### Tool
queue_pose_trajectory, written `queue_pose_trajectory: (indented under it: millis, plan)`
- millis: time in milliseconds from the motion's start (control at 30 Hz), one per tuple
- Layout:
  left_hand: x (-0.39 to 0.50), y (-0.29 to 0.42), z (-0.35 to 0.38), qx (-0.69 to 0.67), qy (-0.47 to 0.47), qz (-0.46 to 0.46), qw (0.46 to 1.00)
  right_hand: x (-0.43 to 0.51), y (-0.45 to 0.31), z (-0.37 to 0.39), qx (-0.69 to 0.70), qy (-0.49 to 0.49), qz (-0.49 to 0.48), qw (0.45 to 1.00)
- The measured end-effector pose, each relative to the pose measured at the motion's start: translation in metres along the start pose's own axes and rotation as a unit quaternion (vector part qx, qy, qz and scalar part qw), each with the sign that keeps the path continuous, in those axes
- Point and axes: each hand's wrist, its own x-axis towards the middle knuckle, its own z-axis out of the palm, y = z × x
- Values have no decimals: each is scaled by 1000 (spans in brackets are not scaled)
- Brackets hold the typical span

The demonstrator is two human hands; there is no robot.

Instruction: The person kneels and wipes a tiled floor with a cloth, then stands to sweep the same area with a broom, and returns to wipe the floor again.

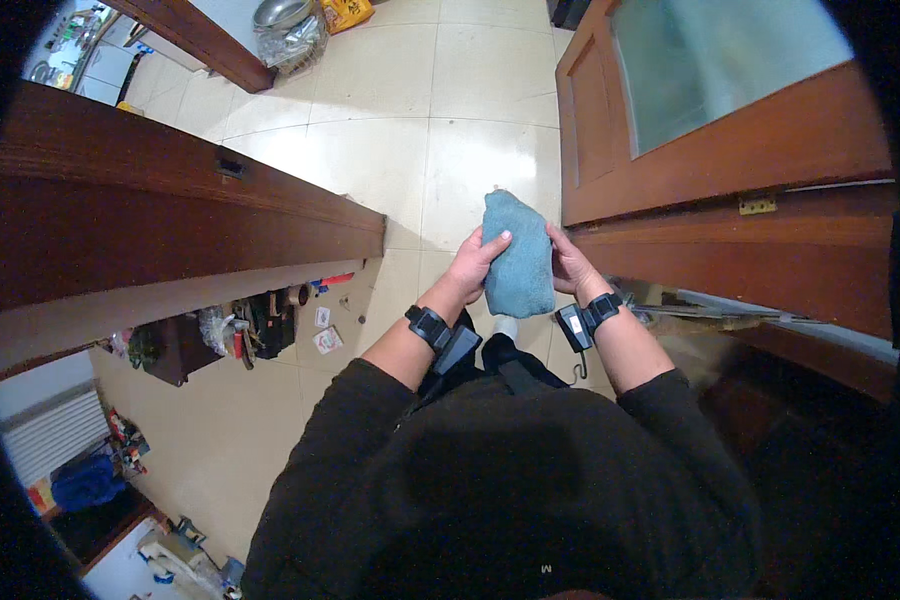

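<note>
A folded blue-green cloth, probably a towel, (520, 259) is held out in front of my body, above the tiled floor. My left hand (477, 261) grips its left side, the thumb lying on top and the fingers hidden beneath. On the other side my right hand (568, 259) holds the cloth by its right edge; most of those fingers are out of sight behind it. Each wrist wears a black strap with a small dark box attached.
Dark wooden door frames stand left (195, 202) and right (720, 232), with a glass-paned wooden door (600, 112) at upper right. A metal bowl (283, 13) and plastic bags lie ahead. Cluttered items sit beyond the left frame, near papers (328, 340) on the floor.
</note>
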Motion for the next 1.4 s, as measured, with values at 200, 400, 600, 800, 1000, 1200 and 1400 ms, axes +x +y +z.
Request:
queue_pose_trajectory:
  millis: [200, 400, 600, 800, 1000, 1200, 1400]
  plan:
    - [19, 52, -10, 104, -23, 25, 994, 20, -16, 37, 22, -17, 25, 999]
    - [41, 101, -34, 167, 27, -1, 986, 55, -42, 82, -9, 62, -58, 996]
    - [48, 131, -37, 146, 49, 3, 988, 65, -64, 115, -9, 107, -167, 980]
    - [20, 158, -37, 136, 32, -18, 990, 49, -83, 147, 3, 126, -195, 973]
    - [-30, 156, -17, 159, 5, -36, 987, 11, -82, 160, 12, 132, -202, 970]
    - [-22, 92, -29, 177, -14, -17, 984, 5, -43, 91, 51, 106, -161, 980]
    - [-3, 61, -50, 174, -49, 8, 984, 22, -22, 45, 45, 100, -173, 979]
